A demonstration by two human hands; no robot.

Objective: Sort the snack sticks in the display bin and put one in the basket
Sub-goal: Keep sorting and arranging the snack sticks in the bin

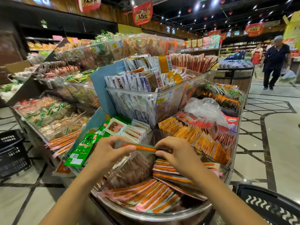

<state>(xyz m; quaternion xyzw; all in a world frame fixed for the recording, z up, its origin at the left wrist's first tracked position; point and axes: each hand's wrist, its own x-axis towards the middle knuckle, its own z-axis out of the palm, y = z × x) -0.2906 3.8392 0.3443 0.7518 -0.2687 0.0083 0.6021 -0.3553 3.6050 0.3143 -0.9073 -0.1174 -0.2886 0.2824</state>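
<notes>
At the near left of the display, green packets [82, 149] lie just beside your left hand [108, 151], whose thumb and fingertips pinch one end of an orange snack stick [139, 147]. Your right hand [177, 154] pinches the other end, so the stick lies level above the display bin [146, 215]. Beneath it, more snack sticks [146, 194] lie fanned in the bin. At the near right corner sits the black basket [269, 207], apart from both hands.
</notes>
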